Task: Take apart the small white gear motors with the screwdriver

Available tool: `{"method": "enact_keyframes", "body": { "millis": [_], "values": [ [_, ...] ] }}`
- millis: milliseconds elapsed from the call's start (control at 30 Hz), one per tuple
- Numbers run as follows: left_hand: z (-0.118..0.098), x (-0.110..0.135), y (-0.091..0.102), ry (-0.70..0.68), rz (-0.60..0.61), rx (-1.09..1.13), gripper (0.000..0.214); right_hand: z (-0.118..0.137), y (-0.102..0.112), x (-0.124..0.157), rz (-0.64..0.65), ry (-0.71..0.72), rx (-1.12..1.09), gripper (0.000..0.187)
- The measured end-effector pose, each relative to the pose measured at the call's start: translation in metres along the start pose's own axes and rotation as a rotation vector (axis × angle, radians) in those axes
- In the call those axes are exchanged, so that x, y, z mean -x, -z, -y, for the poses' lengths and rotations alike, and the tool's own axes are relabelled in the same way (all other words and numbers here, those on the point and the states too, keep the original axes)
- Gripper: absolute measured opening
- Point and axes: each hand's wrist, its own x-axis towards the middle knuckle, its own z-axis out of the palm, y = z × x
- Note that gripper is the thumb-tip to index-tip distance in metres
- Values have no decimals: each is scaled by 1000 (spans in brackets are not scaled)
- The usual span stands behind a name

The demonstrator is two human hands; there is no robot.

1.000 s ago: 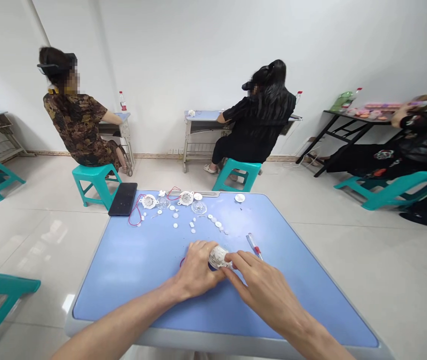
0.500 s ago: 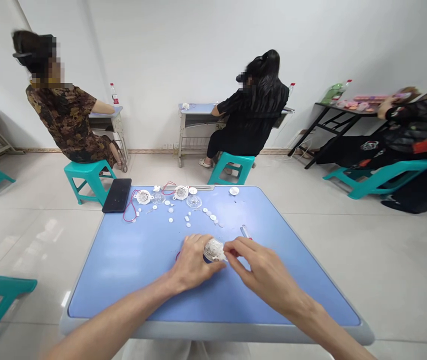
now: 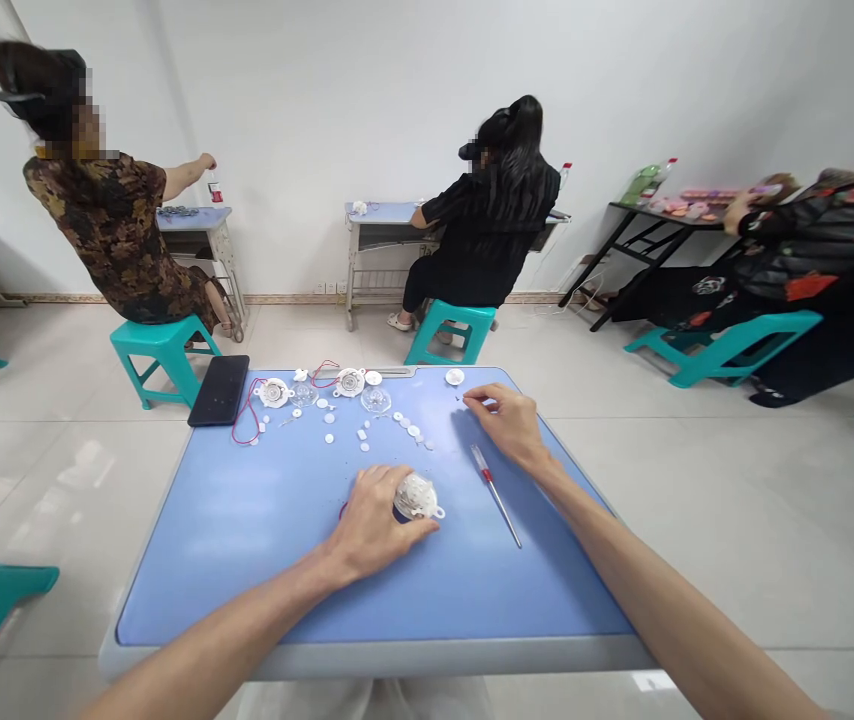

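Two hands work on the blue table (image 3: 202, 570). The left hand (image 3: 374, 520) curls closely around a white plastic housing (image 3: 416, 497), which sits at its fingertips, on the table. The right hand (image 3: 506, 425) lies well apart, just above a small screwdriver (image 3: 494, 495); whether its narrowed fingers pinch anything, I cannot tell.

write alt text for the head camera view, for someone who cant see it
A person's left hand holds a round white plastic housing on a blue table, while the open right hand sits beside a small screwdriver. Small white discs, clear domes and red wire lie ahead, near a black phone. Three other people sit beyond on teal stools.
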Motion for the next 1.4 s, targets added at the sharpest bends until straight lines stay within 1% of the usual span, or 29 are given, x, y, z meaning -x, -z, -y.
{"method": "enact_keyframes", "body": {
  "millis": [233, 433, 633, 767, 1100, 1233, 1333, 1400],
  "values": [
    [1, -1, -2, -19, -15, -5, 43, -8, -9, -7, 43, 58, 82, 21],
    [0, -1, -1, -20, -13, 1, 45, -10, -9, -7, 90, 135, 156, 23],
    [1, -1, -2, -19, -6, 4, 48, -11, -9, -7, 121, 172, 198, 26],
    [2, -1, -2, -14, -6, 8, 47, -11, -8, -7, 126, 167, 208, 26],
    [6, 0, -5, -19, -3, 44, 60, -8, -7, -5, 116, 113, 191, 24],
    [5, 1, -4, 34, 0, 73, 67, -6, -6, -5, 106, 103, 163, 23],
    [4, 2, -3, 85, 10, 80, 63, -1, 0, -1, 85, 93, 141, 25],
    [3, 2, -3, 81, 6, 74, 58, 4, 7, 5, 62, 88, 136, 26]
  ]
}}
